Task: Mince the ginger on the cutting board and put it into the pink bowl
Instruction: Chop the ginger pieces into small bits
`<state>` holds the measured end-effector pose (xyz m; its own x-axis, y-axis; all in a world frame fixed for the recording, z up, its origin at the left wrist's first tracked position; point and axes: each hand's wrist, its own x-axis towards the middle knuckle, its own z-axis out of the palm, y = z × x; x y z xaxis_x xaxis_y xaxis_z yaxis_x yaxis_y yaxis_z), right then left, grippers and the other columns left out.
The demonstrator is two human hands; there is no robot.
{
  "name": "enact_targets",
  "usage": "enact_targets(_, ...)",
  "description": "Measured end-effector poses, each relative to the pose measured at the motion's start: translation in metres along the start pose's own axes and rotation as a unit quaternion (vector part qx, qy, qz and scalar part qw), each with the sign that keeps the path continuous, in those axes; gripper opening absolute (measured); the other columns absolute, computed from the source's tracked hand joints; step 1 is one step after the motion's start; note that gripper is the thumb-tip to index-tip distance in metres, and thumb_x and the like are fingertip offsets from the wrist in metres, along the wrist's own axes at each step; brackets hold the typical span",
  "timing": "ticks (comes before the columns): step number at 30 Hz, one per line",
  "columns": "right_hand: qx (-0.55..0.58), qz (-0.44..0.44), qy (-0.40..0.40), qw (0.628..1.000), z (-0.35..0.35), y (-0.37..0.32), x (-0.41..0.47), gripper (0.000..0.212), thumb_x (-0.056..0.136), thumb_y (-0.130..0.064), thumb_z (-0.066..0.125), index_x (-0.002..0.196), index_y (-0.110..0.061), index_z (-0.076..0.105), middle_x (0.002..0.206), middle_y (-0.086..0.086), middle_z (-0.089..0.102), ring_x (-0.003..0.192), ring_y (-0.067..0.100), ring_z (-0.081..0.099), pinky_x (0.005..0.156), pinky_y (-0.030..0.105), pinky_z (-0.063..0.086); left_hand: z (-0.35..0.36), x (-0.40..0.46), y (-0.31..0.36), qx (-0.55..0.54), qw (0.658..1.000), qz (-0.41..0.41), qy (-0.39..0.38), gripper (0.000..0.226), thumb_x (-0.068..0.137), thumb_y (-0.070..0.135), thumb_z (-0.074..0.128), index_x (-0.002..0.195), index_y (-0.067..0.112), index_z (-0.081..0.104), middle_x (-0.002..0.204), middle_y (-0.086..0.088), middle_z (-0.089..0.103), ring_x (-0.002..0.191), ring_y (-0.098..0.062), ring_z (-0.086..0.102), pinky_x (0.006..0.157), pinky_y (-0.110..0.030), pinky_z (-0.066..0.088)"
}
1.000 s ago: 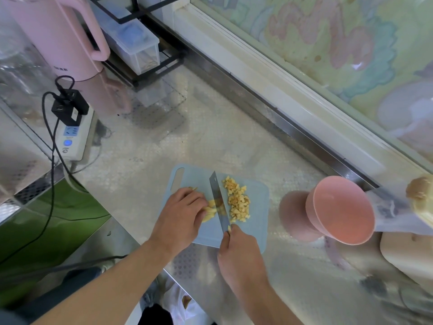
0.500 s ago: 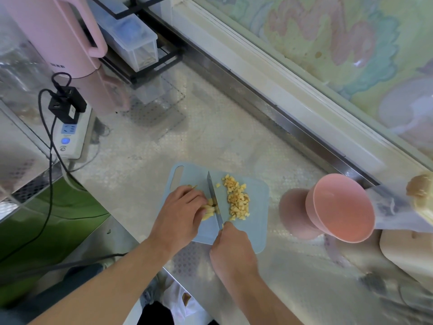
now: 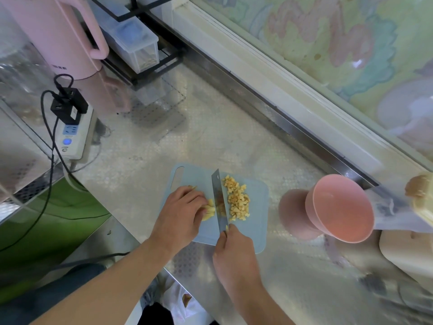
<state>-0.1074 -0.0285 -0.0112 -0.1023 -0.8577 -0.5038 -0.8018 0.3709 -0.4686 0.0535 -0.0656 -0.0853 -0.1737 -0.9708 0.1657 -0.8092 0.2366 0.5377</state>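
Head view: right hand (image 3: 234,254) grips knife (image 3: 219,200).

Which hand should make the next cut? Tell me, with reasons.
Right. The right hand grips the knife, whose blade stands beside the uncut ginger. The left hand is pressing that ginger down on the board.

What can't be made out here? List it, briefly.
All in the head view:
- Uncut ginger: mostly under the left hand.
- Knife handle: wrapped by the right hand.
- Tan object at the right edge: cut off, blurred.
- Pink kettle: top cropped.
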Motion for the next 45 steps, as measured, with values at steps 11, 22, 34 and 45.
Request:
enact_targets(11, -0.035, 0.005, -0.009, 0.999, -0.001, -0.002, 0.002, 0.026, 0.101, -0.022, 0.039, 0.074, -0.020, 0.037, 0.078, 0.005, 0.059, 0.074, 0.028, 0.060, 0.062, 0.038, 0.044, 0.000, 0.001, 0.001, -0.004, 1.000, -0.009, -0.009, 0.010, 0.094, 0.023, 0.073, 0.104, 0.023, 0.075, 0.110, 0.016, 0.068, 0.117, -0.020, 0.054, 0.105, -0.034, 0.045)
enact_targets(22, -0.056, 0.014, -0.038, 0.998, -0.003, -0.007, 0.005, 0.017, 0.095, -0.016, 0.042, 0.078, -0.017, 0.044, 0.080, 0.003, 0.059, 0.067, 0.020, 0.054, 0.050, 0.028, 0.035, 0.001, 0.000, 0.000, -0.007, 1.000, -0.010, -0.014, 0.011, 0.094, 0.022, 0.073, 0.104, 0.024, 0.074, 0.110, 0.017, 0.067, 0.120, -0.019, 0.053, 0.106, -0.027, 0.038)
enact_targets(34, 0.002, 0.007, 0.003, 1.000, 0.003, -0.003, 0.006, 0.026, 0.102, -0.022, 0.038, 0.076, -0.020, 0.040, 0.071, 0.002, 0.055, 0.061, 0.017, 0.051, 0.047, 0.026, 0.030, -0.002, -0.002, 0.001, -0.001, 1.000, -0.011, -0.014, 0.014, 0.092, 0.021, 0.075, 0.106, 0.024, 0.073, 0.112, 0.017, 0.067, 0.121, -0.019, 0.052, 0.107, -0.029, 0.039)
enact_targets(45, -0.006, 0.003, -0.004, 1.000, 0.006, -0.004, 0.004, 0.028, 0.101, -0.020, 0.038, 0.072, -0.018, 0.038, 0.070, 0.004, 0.053, 0.059, 0.020, 0.046, 0.050, 0.031, 0.031, 0.000, -0.001, 0.002, 0.000, 1.000, -0.014, -0.005, 0.011, 0.091, 0.021, 0.076, 0.102, 0.024, 0.073, 0.109, 0.015, 0.068, 0.121, -0.018, 0.051, 0.106, -0.025, 0.033)
